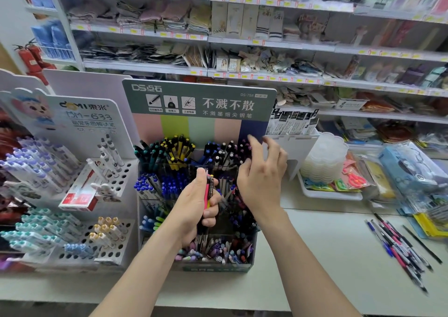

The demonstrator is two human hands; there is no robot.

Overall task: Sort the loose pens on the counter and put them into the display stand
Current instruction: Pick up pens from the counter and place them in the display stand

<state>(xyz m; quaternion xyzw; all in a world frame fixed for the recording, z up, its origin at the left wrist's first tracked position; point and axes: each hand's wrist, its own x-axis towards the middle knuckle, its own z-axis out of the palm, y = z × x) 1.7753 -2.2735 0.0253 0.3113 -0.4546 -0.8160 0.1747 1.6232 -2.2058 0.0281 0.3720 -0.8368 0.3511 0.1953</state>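
Note:
A tiered display stand [198,103] with a green header card stands on the white counter [315,239], its rows full of upright pens. My left hand [194,207] is in front of the stand's middle rows, shut on a small bundle of pens [208,195], pink, yellow and black, held upright. My right hand [261,173] hovers over the right end of the stand's upper rows, fingers spread and holding nothing. A pile of loose pens [397,246] lies on the counter at the right.
A white holed pen rack [101,195] with a red box stands left of the stand. A white tray [329,193] with clear lids and scissors sits right of it. Packaged goods [412,171] crowd the far right. Store shelves rise behind.

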